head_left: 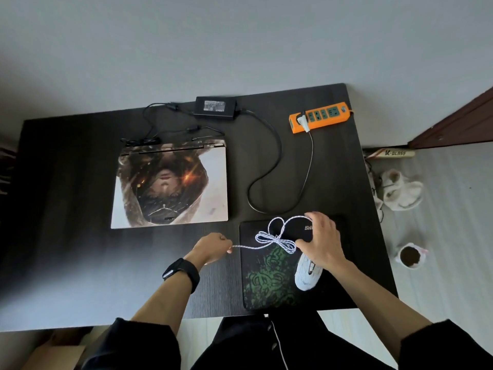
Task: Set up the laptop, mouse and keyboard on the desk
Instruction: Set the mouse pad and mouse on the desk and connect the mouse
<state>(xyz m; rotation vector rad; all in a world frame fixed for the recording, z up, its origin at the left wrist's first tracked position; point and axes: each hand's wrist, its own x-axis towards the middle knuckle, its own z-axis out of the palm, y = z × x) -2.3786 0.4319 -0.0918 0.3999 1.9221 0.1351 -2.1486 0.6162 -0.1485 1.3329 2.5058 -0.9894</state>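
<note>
a person seated at a dark desk [66, 209] works at the white braided mouse cable [274, 240], which is bundled into a bow-shaped coil above a black and green mouse pad [256, 284]. the left hand [213, 245], fingers curled, pinches the cable's free end just off the pad's left edge. the right hand [320, 241] grips the coil's loops between thumb and fingers, and partly covers the white mouse [306, 273] lying on the pad near the desk's front edge.

the closed laptop [170, 185] sits to the left, well apart from the pad. its power brick [216, 106] lies at the back of the desk and an orange power strip [320, 116] at the far right corner. no keyboard is in view.

the likely trouble is the wrap at the coil's middle. if the left hand pulls sideways before that wrap is loosened, the bundle could cinch into a knot rather than open. a hard tug could also drag the light mouse across the pad and toward the front edge, since the right hand seems to hold only the cable and not the mouse. a black power cable [277, 156] loops just beyond the pad, and freed cable flung that way may tangle with it.
</note>
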